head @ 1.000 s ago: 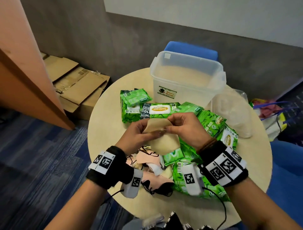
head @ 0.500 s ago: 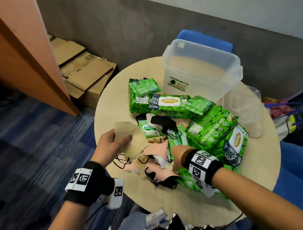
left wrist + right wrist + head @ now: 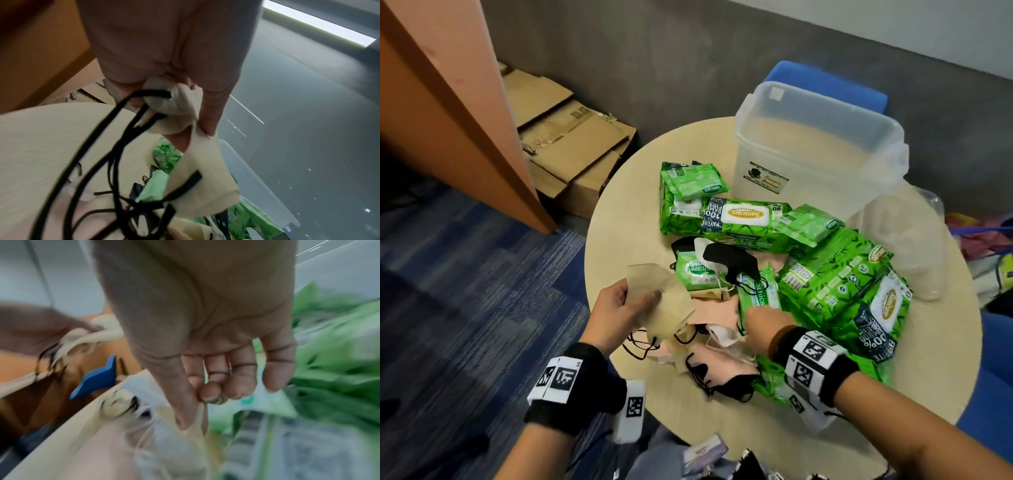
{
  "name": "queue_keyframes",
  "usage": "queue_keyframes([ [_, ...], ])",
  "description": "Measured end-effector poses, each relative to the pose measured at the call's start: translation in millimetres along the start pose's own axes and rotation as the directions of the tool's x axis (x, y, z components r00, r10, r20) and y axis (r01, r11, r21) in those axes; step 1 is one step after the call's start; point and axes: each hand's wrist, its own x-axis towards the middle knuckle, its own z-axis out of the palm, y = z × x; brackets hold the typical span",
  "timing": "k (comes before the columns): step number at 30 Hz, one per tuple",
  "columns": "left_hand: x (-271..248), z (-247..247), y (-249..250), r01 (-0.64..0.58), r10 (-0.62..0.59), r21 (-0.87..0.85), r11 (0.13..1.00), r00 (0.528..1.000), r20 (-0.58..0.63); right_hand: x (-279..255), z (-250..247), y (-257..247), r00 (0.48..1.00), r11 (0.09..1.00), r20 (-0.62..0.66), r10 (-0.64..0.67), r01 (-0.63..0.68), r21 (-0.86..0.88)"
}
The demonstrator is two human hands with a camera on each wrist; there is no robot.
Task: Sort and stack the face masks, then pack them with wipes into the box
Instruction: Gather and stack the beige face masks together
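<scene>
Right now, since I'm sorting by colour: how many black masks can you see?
3 black masks: one mid-pile, one peeking out just left of it, one nearest the person. More may be buried.

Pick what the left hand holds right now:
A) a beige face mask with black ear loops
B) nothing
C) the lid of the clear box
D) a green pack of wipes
A: the left hand grips a beige face mask, its black ear loops dangling below the fingers.

wipe packs (image 3: 825,274): glossy green plastic film | box (image 3: 822,161): cloudy clear plastic, smooth | beige mask (image 3: 664,301): matt soft cloth, black cords | table (image 3: 616,219): pale matt wood grain | floor boxes (image 3: 571,144): dull brown cardboard
</scene>
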Motion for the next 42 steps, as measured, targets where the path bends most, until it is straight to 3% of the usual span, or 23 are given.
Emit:
queue_keyframes([
  [4, 6, 16, 5, 0.017, -0.016, -0.024, 1.0, 0.999, 0.047, -2, -12, 36, 0.995, 0.957, -0.087, -0.041, 0.064, 0.282],
  [6, 8, 28, 9, 0.019, -0.017, -0.03, 0.999, 0.997, 0.07, -4, -13, 55, 0.988, 0.854, -0.151, -0.043, 0.115, 0.507],
  [9, 13, 44, 13, 0.011, -0.01, -0.018, 1.0, 0.995, 0.097, -14, -16, 73, 0.966, 0.57, -0.258, -0.01, 0.218, 0.792],
  [11, 16, 54, 17, 0.01, -0.007, -0.028, 1.0, 0.993, 0.116, -22, -21, 79, 0.969, 0.337, -0.247, 0.028, 0.223, 0.915],
  [15, 21, 69, 24, -0.003, 0.005, -0.019, 1.0, 0.989, 0.145, -35, -34, 85, 0.974, -0.082, -0.215, 0.066, 0.22, 0.972],
  [18, 23, 74, 27, -0.023, 0.025, -0.021, 1.0, 0.994, 0.106, -41, -43, 88, 0.967, -0.296, -0.226, 0.118, 0.251, 0.922],
  [21, 22, 80, 31, -0.043, 0.044, -0.012, 0.999, 0.991, 0.123, -46, -51, 86, 0.959, -0.435, -0.27, 0.086, 0.28, 0.856],
  [25, 18, 93, 35, -0.06, 0.062, -0.014, 0.998, 0.979, 0.194, -51, -59, 72, 0.941, -0.519, -0.326, 0.091, 0.324, 0.791],
  [34, 10, 115, 40, 0.105, -0.067, -0.228, 0.968, 0.983, 0.169, -52, -53, 37, 0.943, -0.501, -0.223, 0.247, 0.321, 0.804],
  [37, 9, 119, 42, 0.0, 0.042, -0.188, 0.982, 0.975, 0.218, -47, -50, 28, 0.931, -0.438, -0.231, 0.283, 0.34, 0.832],
  [42, 4, 123, 43, -0.123, 0.172, -0.199, 0.972, 0.952, 0.252, -43, -44, 19, 0.937, -0.426, -0.194, 0.291, 0.309, 0.851],
])
